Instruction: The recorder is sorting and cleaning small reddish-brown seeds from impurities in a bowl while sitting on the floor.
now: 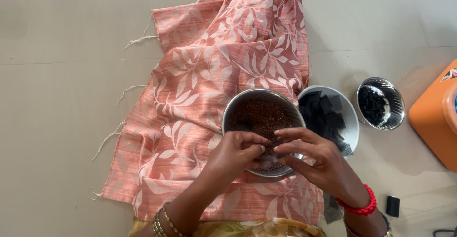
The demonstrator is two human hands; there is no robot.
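A steel bowl (238,104) full of small dark brown seeds rests on the peach cloth with a white leaf print (200,75) over my lap. Both hands are over the bowl's near rim. My left hand (235,153) and my right hand (312,158) meet fingertip to fingertip and pinch a small grey-black piece between them. My left wrist wears gold bangles and my right wrist a red bead bracelet.
A white dish (351,123) with black square pieces sits right of the bowl. Farther right stands a small steel bowl (395,106) holding dark bits. An orange container (435,118) is at the right edge. A small black piece (392,206) lies on the floor.
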